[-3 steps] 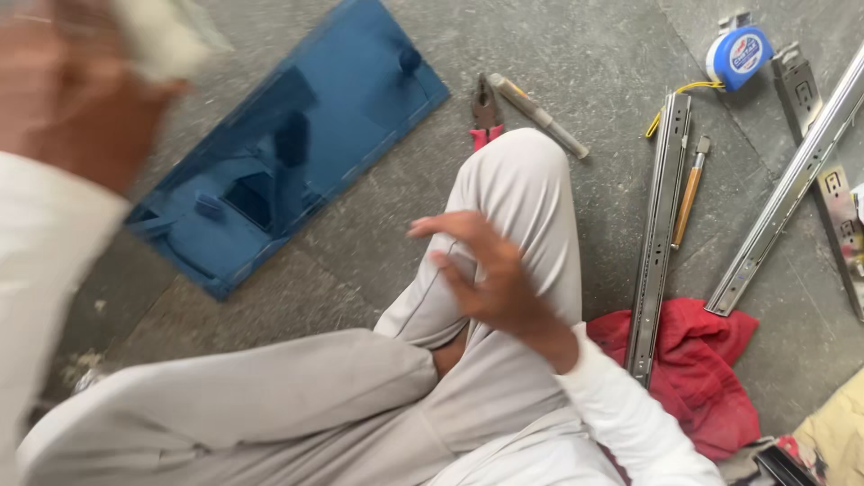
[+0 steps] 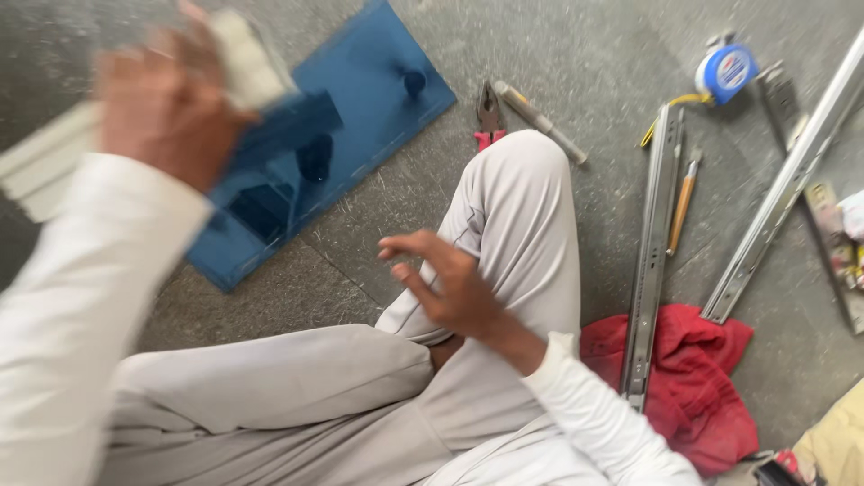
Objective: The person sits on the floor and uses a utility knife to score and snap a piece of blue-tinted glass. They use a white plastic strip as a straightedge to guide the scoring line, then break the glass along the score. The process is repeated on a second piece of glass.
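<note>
On the grey floor (image 2: 576,54) we list, by size: a blue panel (image 2: 360,117) lying flat ahead of our raised knee; two metal drawer slides (image 2: 652,243) at right, one resting on a red cloth (image 2: 693,378); pliers (image 2: 489,112); a blue tape measure (image 2: 727,70). Our left hand (image 2: 157,103), blurred, grips a white strip (image 2: 243,63) raised above the panel, masking its near end. Our right hand (image 2: 445,283) hovers open, empty, over the thigh. Since the earlier frame, the left hand sits lower in view.

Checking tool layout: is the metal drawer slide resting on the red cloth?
Touching. The head view shows the drawer slide lying with its lower end on top of the red cloth.
</note>
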{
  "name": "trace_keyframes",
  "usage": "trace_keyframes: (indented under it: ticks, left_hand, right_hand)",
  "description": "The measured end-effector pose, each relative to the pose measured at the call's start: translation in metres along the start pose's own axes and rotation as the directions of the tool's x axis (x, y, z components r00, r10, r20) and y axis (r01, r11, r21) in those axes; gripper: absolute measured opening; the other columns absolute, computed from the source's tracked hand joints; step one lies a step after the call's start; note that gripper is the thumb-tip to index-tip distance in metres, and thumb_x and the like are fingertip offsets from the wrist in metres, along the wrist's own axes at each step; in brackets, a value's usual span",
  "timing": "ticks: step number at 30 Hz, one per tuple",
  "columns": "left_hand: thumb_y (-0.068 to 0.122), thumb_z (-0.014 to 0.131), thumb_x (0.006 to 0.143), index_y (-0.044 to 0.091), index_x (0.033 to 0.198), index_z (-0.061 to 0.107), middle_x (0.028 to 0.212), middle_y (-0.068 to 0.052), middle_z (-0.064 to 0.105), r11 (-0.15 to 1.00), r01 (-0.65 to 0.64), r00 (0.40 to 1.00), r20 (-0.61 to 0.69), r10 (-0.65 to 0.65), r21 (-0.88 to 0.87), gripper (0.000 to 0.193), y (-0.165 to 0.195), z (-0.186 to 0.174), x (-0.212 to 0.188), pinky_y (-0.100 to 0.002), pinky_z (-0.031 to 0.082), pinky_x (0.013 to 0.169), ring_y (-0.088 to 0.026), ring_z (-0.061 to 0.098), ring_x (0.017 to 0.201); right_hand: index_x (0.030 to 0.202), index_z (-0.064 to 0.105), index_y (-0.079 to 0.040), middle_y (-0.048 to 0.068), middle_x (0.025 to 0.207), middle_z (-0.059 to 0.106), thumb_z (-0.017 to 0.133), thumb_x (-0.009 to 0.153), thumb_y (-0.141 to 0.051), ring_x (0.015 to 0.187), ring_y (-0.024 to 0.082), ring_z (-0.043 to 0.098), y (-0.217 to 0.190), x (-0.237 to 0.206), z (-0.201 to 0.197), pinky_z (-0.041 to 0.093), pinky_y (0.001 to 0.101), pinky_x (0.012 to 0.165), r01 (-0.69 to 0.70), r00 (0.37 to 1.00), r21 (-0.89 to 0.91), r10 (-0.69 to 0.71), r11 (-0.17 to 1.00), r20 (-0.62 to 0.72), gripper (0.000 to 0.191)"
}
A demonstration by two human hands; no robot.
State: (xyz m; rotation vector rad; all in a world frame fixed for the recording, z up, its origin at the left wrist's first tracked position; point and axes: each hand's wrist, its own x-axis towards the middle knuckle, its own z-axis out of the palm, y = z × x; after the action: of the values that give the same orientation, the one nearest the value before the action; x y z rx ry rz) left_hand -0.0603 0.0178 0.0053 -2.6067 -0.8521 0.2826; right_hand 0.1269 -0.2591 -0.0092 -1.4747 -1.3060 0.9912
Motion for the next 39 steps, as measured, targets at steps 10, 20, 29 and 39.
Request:
trace_keyframes:
  ticks: [10, 20, 29, 39]
  left_hand:
    - [0.024, 0.059, 0.099, 0.008, 0.148, 0.055, 0.125, -0.015, 0.064, 0.988, -0.143, 0.978, -0.147, 0.149, 0.05, 0.052, 0.112, 0.042, -0.016, -0.039, 0.051, 0.092, -0.037, 0.061, 0.119]
    - [0.034, 0.056, 0.091, 0.014, 0.141, 0.055, 0.125, -0.012, 0.063, 0.881, -0.474, 0.842, -0.288, 0.457, 0.011, 0.054, 0.139, 0.065, -0.068, -0.04, 0.052, 0.09, -0.039, 0.059, 0.118]
    - [0.028, 0.062, 0.095, 0.011, 0.143, 0.055, 0.126, -0.01, 0.061, 0.838, -0.546, 0.824, -0.177, 0.538, 0.0, 0.052, 0.141, 0.083, -0.087, -0.037, 0.051, 0.086, -0.039, 0.056, 0.123]
    - [0.028, 0.062, 0.096, 0.012, 0.146, 0.05, 0.135, -0.013, 0.056, 0.846, -0.528, 0.849, -0.051, 0.525, -0.081, 0.054, 0.15, 0.101, -0.073, -0.042, 0.052, 0.091, -0.039, 0.049, 0.131]
  right_hand:
    - [0.131, 0.061, -0.005, 0.011, 0.108, 0.074, 0.059, 0.106, -0.01, 0.1, 0.021, 0.077, 0.025, -0.009, 0.006, 0.061, 0.0326, 0.084, 0.082, 0.991, -0.055, -0.075, 0.995, 0.112, 0.026]
    - [0.135, 0.058, -0.004, 0.01, 0.094, 0.079, 0.06, 0.104, -0.014, 0.091, 0.02, 0.08, 0.027, 0.004, 0.017, 0.062, 0.0311, 0.081, -0.021, 1.0, -0.06, 0.022, 0.998, 0.01, 0.032]
    - [0.132, 0.059, -0.004, 0.014, 0.09, 0.077, 0.062, 0.103, -0.013, 0.086, 0.027, 0.079, 0.007, 0.003, 0.021, 0.06, 0.0362, 0.075, 0.057, 0.997, -0.143, -0.049, 0.988, 0.059, 0.031]
    - [0.146, 0.043, -0.005, 0.016, 0.093, 0.076, 0.065, 0.1, -0.016, 0.083, 0.034, 0.076, 0.006, 0.001, 0.025, 0.058, 0.0423, 0.07, 0.021, 0.993, -0.275, 0.013, 0.961, 0.121, 0.052]
